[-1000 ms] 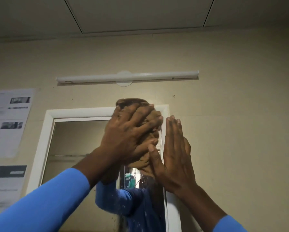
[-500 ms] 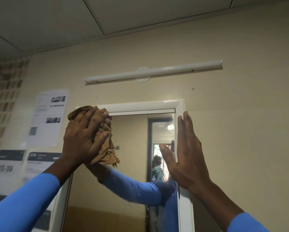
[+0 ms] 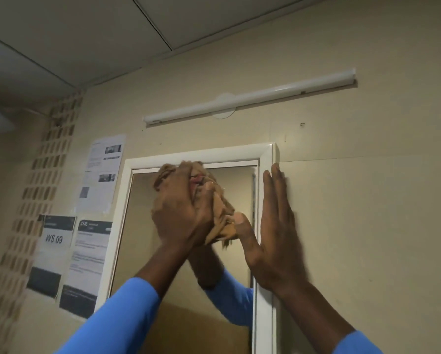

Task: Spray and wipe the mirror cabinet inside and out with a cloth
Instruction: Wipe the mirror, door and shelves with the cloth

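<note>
"WS 09" on wall notice (image 3: 53, 247), "2746" atop neighbouring sheet (image 3: 89, 259)

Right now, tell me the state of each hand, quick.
Left hand: closed around the brown cloth, pressing it on the mirror near the top.
Right hand: open, fingers straight, flat along the cabinet's right frame.

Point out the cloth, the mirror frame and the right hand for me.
cloth (image 3: 223, 215), head view, bunched lower folds.
mirror frame (image 3: 227, 155), head view, white top rail.
right hand (image 3: 273, 238), head view, back of the hand.
</note>
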A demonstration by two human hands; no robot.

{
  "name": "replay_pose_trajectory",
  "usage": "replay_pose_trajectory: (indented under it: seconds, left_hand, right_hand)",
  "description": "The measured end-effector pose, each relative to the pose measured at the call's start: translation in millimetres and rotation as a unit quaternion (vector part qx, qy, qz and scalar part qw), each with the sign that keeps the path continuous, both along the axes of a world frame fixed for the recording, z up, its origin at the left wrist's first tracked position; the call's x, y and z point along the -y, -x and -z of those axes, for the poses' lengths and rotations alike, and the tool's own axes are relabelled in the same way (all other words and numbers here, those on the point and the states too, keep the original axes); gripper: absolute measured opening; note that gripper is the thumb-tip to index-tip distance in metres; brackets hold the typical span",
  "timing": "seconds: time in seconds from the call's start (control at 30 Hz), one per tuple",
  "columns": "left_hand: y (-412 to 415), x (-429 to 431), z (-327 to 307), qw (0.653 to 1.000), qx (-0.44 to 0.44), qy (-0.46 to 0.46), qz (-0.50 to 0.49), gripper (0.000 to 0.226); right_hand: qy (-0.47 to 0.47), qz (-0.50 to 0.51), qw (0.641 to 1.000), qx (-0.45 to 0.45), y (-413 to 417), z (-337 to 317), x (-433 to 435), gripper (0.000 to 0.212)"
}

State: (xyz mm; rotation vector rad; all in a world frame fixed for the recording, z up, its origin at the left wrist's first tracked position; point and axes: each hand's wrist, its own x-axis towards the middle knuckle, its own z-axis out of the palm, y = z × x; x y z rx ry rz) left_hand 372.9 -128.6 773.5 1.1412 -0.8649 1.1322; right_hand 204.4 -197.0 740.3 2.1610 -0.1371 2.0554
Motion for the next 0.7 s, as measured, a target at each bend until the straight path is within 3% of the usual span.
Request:
replay_pose_trajectory:
  seconds: [0.23,0.4,0.5,0.6,0.7]
  left_hand:
    - [53.8,16.1,-7.3,1.0,-0.001,-0.008,0.001,0.06]
    - [77.2,24.3,0.3,0.991,0.119,-0.054,-0.002,0.048]
    - [80.6,23.7,10.1,0.991,0.119,-0.066,0.013,0.047]
    - [71.7,22.1,39.4,0.987,0.146,-0.07,-0.01,0.052]
    - [49.4,17.4,70.8,0.976,0.183,-0.098,-0.062,0.067]
  right_hand:
    - [0.004,-0.102,0.995,0.007,-0.7,-0.6,3.0,0.086]
    - [0.006,-0.2,0.98,0.018,-1.7,2.0,7.1,0.084]
    - [-0.008,-0.247,0.969,0.015,-1.2,14.9,6.8,0.086]
    - [-0.022,-0.211,0.977,0.017,-1.7,31.3,4.6,0.089]
    - [-0.017,-0.097,0.995,0.013,-2.2,38.2,0.8,0.088]
